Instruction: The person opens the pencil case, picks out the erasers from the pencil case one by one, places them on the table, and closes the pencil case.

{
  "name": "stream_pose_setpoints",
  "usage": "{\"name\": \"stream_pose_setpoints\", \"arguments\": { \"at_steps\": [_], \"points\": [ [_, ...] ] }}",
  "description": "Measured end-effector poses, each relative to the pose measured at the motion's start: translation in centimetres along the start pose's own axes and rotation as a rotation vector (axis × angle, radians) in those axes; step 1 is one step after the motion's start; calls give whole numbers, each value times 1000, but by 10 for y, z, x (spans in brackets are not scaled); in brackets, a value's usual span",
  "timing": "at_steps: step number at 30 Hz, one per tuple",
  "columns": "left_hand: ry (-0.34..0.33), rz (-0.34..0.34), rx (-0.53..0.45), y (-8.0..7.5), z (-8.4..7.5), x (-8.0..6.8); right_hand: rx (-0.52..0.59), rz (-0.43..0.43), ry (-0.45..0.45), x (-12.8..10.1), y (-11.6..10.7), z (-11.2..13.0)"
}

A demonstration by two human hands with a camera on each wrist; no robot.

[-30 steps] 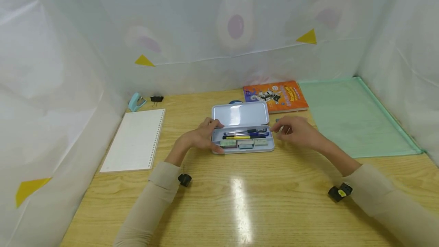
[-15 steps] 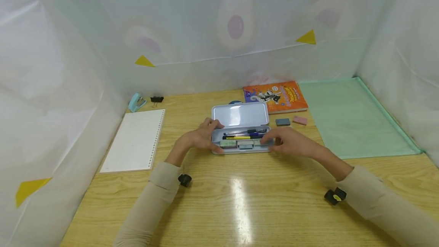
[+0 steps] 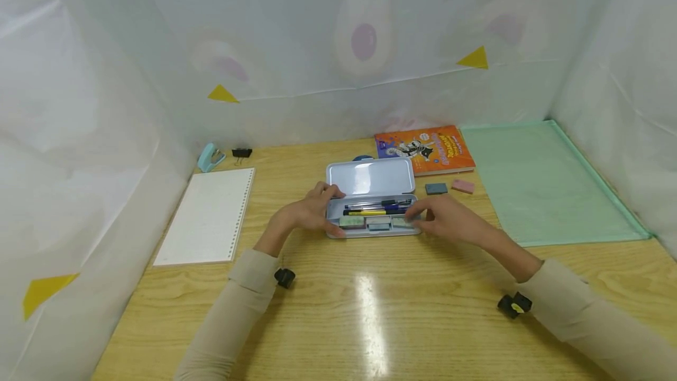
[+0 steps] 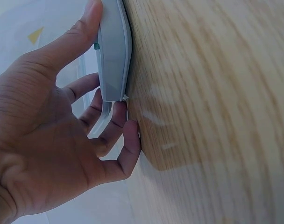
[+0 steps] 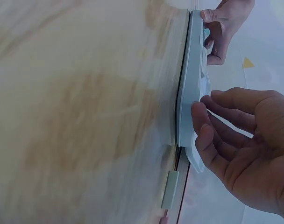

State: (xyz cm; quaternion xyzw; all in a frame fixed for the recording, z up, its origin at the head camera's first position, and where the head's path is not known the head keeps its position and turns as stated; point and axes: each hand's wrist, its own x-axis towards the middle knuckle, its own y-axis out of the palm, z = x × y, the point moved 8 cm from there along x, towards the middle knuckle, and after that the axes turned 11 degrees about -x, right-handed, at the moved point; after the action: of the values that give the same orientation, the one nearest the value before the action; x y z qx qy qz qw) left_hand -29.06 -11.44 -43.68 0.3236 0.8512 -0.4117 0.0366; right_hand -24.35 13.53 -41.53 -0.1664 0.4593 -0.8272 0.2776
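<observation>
A pale blue pencil case (image 3: 344, 176) lies open on the table, its lid folded back. My left hand (image 3: 309, 210) grips its left end, thumb at the front edge and fingers behind. In the back part lie several pens (image 3: 370, 206), and a yellow pen (image 3: 365, 213) in front of them. The front row holds a greenish eraser (image 3: 351, 222), a whitish block with a blue lower part (image 3: 378, 223) and a pale eraser (image 3: 403, 222) at the right, slightly tilted. My right hand (image 3: 449, 219) pinches that right eraser; its fingertips partly cover it. The right wrist view hides the contents.
Right of the case lie a blue eraser (image 3: 436, 189) and a pink eraser (image 3: 463, 186). An orange book (image 3: 444, 154) is behind them, a green mat (image 3: 555, 187) at right. A notepad (image 3: 206, 216), a stapler (image 3: 210, 158) and a binder clip (image 3: 242, 153) are at left.
My right hand has left the blue eraser beside the case, moved left and taken hold of the right eraser, which has tilted a little. The left hand stays on the case.
</observation>
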Motion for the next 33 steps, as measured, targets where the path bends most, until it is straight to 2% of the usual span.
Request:
{"name": "stream_pose_setpoints", "arguments": {
  "at_steps": [6, 10, 14, 25, 33],
  "points": [
    [0, 5, -3, 1, -1, 0, -77, -48, -8, 5, 4, 1],
    [-4, 1, -3, 0, 0, 0, -132, -53, 7, 7, 4, 3],
    [-5, 0, -16, -1, 0, 0, -141, -49, 0, 8, 4, 6],
    [-8, 4, -12, -1, -1, 0, -68, -93, 27, 11, 8, 2],
    [-21, 11, -28, 0, 2, 2, 47, -181, 46, 2, -15, -10]
  ]
}}
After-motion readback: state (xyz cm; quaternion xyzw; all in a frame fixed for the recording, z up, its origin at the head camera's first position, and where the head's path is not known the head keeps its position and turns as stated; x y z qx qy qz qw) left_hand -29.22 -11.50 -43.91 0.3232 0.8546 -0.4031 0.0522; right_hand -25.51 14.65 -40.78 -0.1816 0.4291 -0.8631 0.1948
